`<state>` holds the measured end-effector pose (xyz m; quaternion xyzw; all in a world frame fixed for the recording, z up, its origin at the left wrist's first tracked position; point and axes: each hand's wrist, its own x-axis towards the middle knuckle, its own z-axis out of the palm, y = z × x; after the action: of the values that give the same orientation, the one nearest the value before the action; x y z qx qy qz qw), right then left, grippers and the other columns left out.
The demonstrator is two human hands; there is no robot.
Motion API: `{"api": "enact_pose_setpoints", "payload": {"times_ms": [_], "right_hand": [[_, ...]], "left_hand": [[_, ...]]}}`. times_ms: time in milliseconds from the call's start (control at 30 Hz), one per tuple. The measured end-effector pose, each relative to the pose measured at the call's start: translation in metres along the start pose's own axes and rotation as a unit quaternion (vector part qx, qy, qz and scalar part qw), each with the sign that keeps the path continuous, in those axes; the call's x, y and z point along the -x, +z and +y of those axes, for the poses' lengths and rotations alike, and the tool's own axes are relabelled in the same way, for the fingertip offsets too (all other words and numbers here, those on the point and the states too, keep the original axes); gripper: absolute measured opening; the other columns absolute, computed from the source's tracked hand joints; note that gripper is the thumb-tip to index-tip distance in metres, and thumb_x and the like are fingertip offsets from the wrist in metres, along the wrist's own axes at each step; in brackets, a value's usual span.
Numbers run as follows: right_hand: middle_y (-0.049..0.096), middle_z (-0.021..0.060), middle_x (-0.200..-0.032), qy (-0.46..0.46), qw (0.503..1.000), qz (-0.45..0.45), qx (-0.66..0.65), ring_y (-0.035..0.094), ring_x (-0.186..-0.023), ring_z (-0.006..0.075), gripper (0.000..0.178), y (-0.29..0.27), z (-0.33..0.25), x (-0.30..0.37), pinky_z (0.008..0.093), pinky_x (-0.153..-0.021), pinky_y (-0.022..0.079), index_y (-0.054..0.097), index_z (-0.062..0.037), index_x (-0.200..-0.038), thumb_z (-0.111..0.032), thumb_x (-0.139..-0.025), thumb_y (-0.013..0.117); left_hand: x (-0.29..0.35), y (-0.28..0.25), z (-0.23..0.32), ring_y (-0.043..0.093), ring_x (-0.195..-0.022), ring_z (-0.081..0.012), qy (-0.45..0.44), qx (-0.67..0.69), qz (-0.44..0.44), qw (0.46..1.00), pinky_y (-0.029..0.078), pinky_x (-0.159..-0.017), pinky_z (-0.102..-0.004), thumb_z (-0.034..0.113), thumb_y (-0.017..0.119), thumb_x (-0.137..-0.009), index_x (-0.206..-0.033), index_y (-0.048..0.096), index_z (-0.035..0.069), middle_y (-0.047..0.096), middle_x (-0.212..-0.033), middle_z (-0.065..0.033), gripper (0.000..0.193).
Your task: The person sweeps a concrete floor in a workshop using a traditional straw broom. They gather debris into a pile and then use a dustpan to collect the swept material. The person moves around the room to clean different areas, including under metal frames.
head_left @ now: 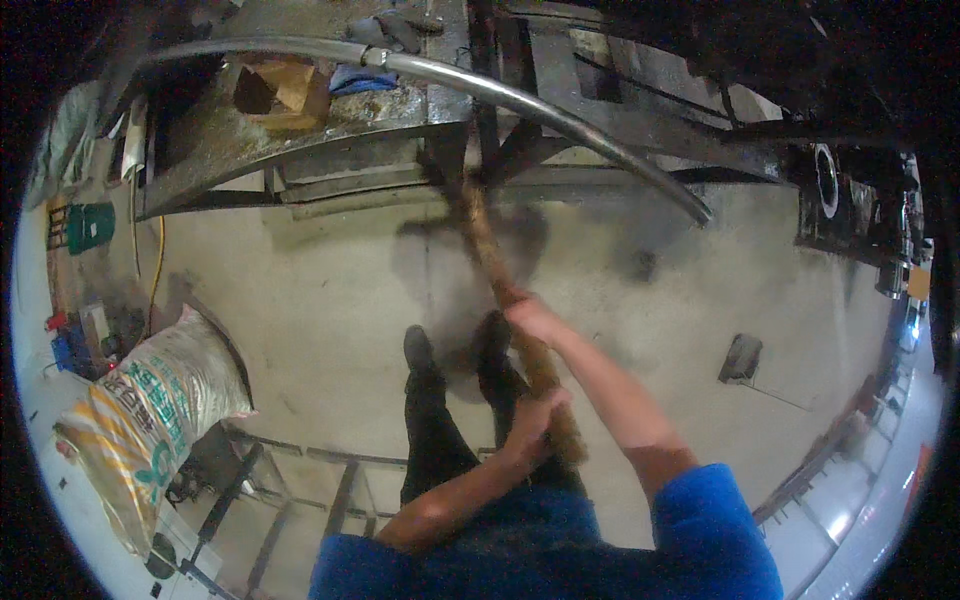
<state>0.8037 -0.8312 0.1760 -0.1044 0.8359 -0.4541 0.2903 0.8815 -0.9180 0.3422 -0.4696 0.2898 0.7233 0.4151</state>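
Both my hands grip a long, thick brown wooden handle that slants from near my waist up towards the workbench. My left hand is wrapped around it close to its near end. Farther up the shaft, my right hand is closed on it too. The far end of the handle, by the bench edge, is blurred against dark metal, so I cannot tell what tool it belongs to.
Ahead stands a grimy metal workbench with an open cardboard box and a blue cloth. A curved metal tube juts out over its edge. At left lies a stuffed woven sack; a dustpan rests on the floor at right.
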Motion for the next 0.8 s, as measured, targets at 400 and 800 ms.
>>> {"api": "enact_pose_setpoints", "payload": {"times_ms": [400,800], "right_hand": [[0.048,0.0031,-0.057,0.188,0.981,-0.042,-0.04,0.055,-0.062,0.0165,0.011,0.039,0.037,0.016,0.0297,-0.065,0.045,0.051,-0.0063,-0.081,-0.006,-0.071,0.045],[0.053,0.0017,-0.072,0.165,0.958,0.007,-0.235,0.048,-0.061,0.0093,0.044,0.013,0.044,-0.023,0.0251,-0.062,0.042,0.045,-0.0041,-0.112,-0.005,-0.069,0.052]], "left_hand": [[-0.042,-0.03,-0.055,0.046,-0.055,-0.0144,-0.067,0.118,-0.024,0.99,0.039,-0.049,-0.0298,0.018,0.057,-0.065,-0.075,0.049,0.006,0.045,-0.064,-0.0016,0.018],[-0.077,-0.021,-0.01,0.049,-0.053,-0.0161,0.106,-0.009,-0.048,0.993,0.041,-0.05,-0.0303,0.017,0.057,-0.066,-0.078,0.049,0.002,0.048,-0.063,-0.0041,0.021]]}}
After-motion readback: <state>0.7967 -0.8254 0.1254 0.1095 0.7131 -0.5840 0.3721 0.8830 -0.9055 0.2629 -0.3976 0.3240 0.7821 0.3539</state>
